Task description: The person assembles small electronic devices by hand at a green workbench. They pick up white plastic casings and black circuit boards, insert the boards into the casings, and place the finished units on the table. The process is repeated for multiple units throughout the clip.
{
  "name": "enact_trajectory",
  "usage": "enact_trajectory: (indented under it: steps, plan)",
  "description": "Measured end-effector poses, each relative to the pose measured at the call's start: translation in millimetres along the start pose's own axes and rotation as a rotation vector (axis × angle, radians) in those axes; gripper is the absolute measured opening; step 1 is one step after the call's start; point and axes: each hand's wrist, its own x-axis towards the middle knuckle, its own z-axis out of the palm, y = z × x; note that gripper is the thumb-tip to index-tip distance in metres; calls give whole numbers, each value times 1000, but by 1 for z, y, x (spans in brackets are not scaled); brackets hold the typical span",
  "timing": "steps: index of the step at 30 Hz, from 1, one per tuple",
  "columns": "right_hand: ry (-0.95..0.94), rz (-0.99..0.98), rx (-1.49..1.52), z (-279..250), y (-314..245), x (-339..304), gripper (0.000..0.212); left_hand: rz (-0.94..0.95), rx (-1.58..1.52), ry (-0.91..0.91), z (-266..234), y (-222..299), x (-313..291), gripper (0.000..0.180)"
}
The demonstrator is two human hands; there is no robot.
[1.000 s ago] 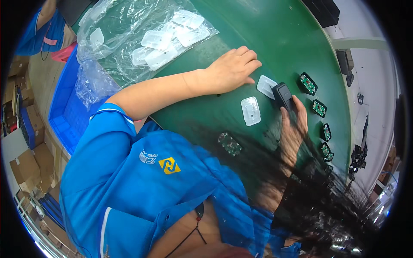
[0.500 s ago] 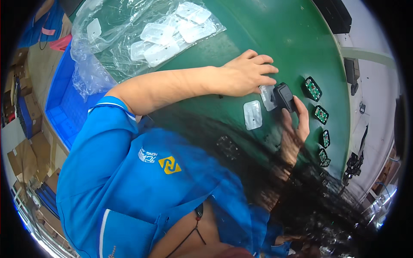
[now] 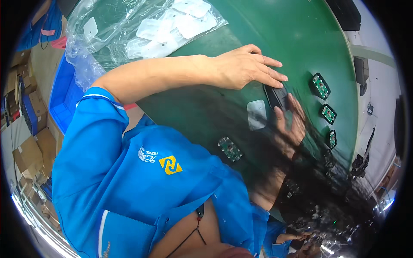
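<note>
Left hand [image 3: 243, 66] flat, fingertips on black casing [image 3: 276, 96] mid green table [image 3: 275, 34]; right hand's [image 3: 292, 122] grip around it, half hidden by hair. White pad [image 3: 257, 114] just beside, open room beyond.

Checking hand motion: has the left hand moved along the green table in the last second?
Yes. The left hand slid from the white pad toward the black case.

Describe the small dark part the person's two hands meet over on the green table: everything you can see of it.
The small dark part is a black, rounded-rectangular housing, seemingly plastic, with a glossy face. It sits low over the green table, beside a pale translucent pad. The left hand lays its fingertips on the upper edge; the right hand grips it from below. Hair partly veils it, so finer detail cannot be told.
</note>
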Motion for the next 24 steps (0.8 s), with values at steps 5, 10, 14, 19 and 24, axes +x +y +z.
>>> enact_trajectory:
  steps: [5, 10, 14, 19, 24]
  plan:
    - [80, -65, -24, 10, 0, -3, 39, 18, 94, -40, -4, 1, -3, 56]
    - [160, -4, 12, 19, -9, -11, 40, 103, 144, -4, -1, 1, -4, 53]
    - [99, 55, 167, 17, -7, -9, 38, 156, 262, 14, -2, -2, -4, 46]
    - [-29, 371, 462, -6, -4, 10, 36, 170, 193, 122, 10, 6, 15, 41]
    - [109, 492, 682, -5, 9, 13, 35, 74, -16, 190, 6, -10, 40, 34]
